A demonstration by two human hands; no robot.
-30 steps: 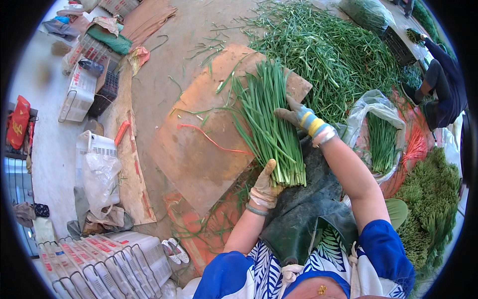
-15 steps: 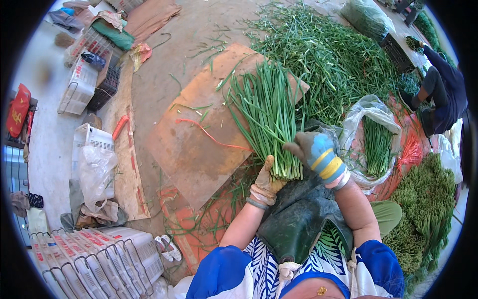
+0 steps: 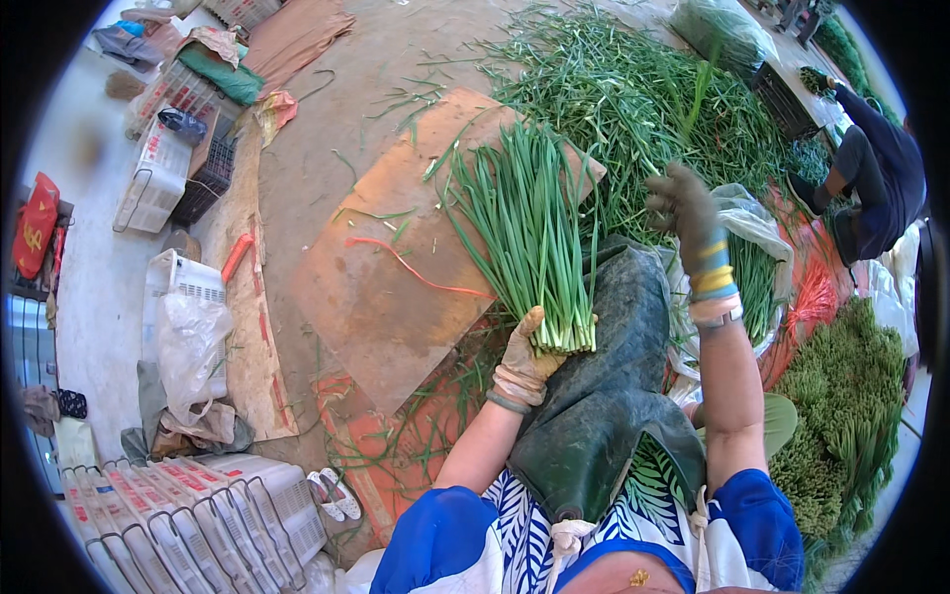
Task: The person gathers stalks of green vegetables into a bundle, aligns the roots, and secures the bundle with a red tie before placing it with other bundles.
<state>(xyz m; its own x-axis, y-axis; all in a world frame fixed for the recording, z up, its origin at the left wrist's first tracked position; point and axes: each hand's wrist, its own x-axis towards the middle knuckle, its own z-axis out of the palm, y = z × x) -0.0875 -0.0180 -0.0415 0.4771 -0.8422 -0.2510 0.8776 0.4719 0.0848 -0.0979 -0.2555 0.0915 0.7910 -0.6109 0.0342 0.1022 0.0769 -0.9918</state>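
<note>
Stalks [image 3: 529,228], green and gathered in one bunch, now have only the left hand [image 3: 529,361] on them; the right hand [image 3: 690,208], which was at their pale cut ends half a second ago, has swung out beside the loose pile [image 3: 594,94]. The left fingers are curled round the lower end, thumb on top, while the leaves fan out over the brown board [image 3: 381,287]. The right fingers, blurred, stand loosely parted with nothing clearly in them. A bright green streak [image 3: 699,94] has appeared over the pile (a flung blade, perhaps). So the bunch seems steady in one hand, though nothing binds it: the red strip [image 3: 421,277] lies apart on the board.
</note>
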